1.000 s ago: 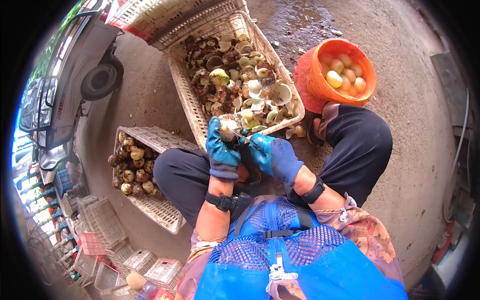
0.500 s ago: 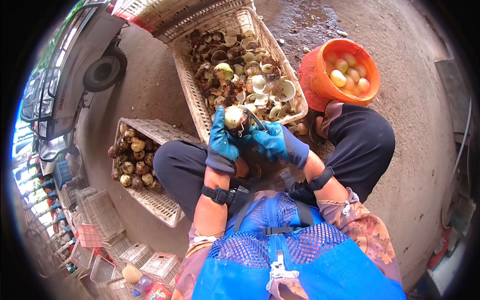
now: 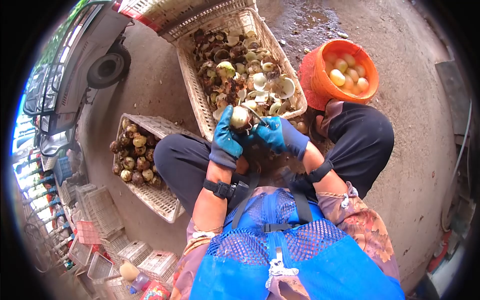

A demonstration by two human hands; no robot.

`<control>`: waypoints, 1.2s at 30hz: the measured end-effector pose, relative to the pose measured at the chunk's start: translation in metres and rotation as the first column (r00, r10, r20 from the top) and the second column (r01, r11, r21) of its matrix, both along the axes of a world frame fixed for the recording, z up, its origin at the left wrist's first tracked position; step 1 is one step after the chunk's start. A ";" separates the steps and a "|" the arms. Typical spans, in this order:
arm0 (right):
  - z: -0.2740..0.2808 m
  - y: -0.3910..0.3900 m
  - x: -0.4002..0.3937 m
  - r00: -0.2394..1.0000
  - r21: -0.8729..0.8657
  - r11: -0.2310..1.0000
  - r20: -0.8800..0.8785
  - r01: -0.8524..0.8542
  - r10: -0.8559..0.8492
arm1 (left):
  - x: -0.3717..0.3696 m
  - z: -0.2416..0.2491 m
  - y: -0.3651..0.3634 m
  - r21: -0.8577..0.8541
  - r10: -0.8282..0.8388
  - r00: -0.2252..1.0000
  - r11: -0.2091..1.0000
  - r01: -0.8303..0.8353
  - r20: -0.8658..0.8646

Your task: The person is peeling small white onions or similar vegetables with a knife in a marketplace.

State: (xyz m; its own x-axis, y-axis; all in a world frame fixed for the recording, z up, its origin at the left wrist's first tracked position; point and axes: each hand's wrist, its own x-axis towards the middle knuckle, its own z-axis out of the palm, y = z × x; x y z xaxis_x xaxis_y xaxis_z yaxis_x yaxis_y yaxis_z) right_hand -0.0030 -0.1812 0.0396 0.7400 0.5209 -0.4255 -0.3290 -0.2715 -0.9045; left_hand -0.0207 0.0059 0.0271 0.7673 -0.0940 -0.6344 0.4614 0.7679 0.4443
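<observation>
In a blue-green glove, my left hand [image 3: 226, 139] is wrapped round an onion-like bulb [image 3: 241, 118], pale on top with dark brown skin lower down. My right hand [image 3: 276, 134], gloved alike, is closed on a small knife [image 3: 256, 114]; its thin blade points up and left against the bulb's upper right side. The handle is hidden in my fingers. Just beyond both hands stands a pale plastic crate [image 3: 192, 95] full of cup-shaped peelings [image 3: 260, 82] and brown skins.
Right of the crate is an orange bucket [image 3: 320, 75] holding several peeled pale bulbs [image 3: 337, 77]. A second crate [image 3: 162, 202] with unpeeled bulbs [image 3: 140, 150] sits left of my knee. Stacked crates [image 3: 102, 210] and a parked vehicle [image 3: 107, 65] are farther left.
The bulb is turned and tilted slightly in my left hand, and the knife blade now lies higher along its upper right side. Both hands stay in nearly the same place.
</observation>
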 end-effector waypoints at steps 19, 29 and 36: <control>0.032 -0.008 -0.023 0.801 -0.319 0.946 0.582 0.064 0.142 | -0.003 0.012 0.001 0.009 0.174 0.966 0.984 -0.179 0.190; 0.026 -0.002 -0.028 0.779 -0.443 0.890 0.594 0.107 0.201 | -0.004 0.011 -0.004 0.190 0.144 0.959 0.963 -0.193 0.242; 0.006 0.003 -0.016 0.707 -0.445 0.885 0.670 0.137 0.227 | 0.000 0.025 -0.004 0.115 0.150 0.973 0.978 -0.171 0.173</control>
